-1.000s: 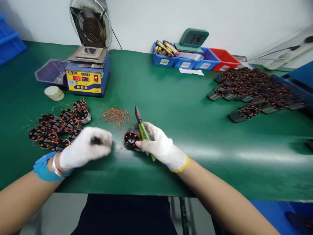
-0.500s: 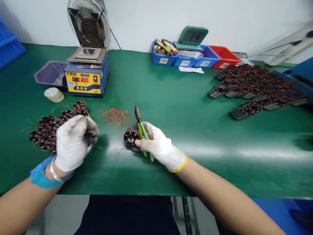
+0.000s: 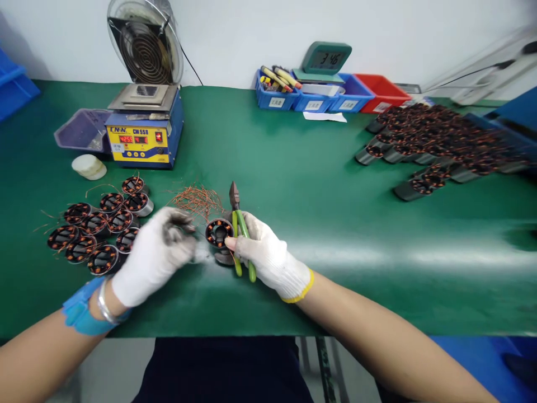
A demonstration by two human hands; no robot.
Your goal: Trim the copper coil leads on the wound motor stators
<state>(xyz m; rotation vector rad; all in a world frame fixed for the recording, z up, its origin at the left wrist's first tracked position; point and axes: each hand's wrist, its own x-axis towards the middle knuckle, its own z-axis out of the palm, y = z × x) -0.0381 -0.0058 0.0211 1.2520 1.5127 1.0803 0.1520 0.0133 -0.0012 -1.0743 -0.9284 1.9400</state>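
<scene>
My right hand (image 3: 264, 246), in a white knit glove with a yellow cuff, is closed around green-handled cutting pliers (image 3: 243, 226), their dark jaws pointing away from me. The same hand holds a motor stator (image 3: 218, 233), a dark cylinder with copper windings, its open end facing me. Left of the stator and apart from it is my gloved left hand (image 3: 161, 246). Its fingers are curved and spread, slightly blurred, with nothing visible between them. Just beyond lies a loose pile of copper wire clippings (image 3: 196, 200).
Several wound stators (image 3: 103, 259) stand at the left; many more (image 3: 436, 145) crowd the right. Behind are a yellow-fronted solder pot (image 3: 140, 143), a fan (image 3: 145, 53), a purple bin (image 3: 79, 131), blue bins (image 3: 274, 101), a red bin (image 3: 381, 92) and a clock (image 3: 326, 57).
My left hand has moved right, away from the left group of stators and toward the held one, and its fingers have spread. My right hand keeps its hold, shifting slightly left in view.
</scene>
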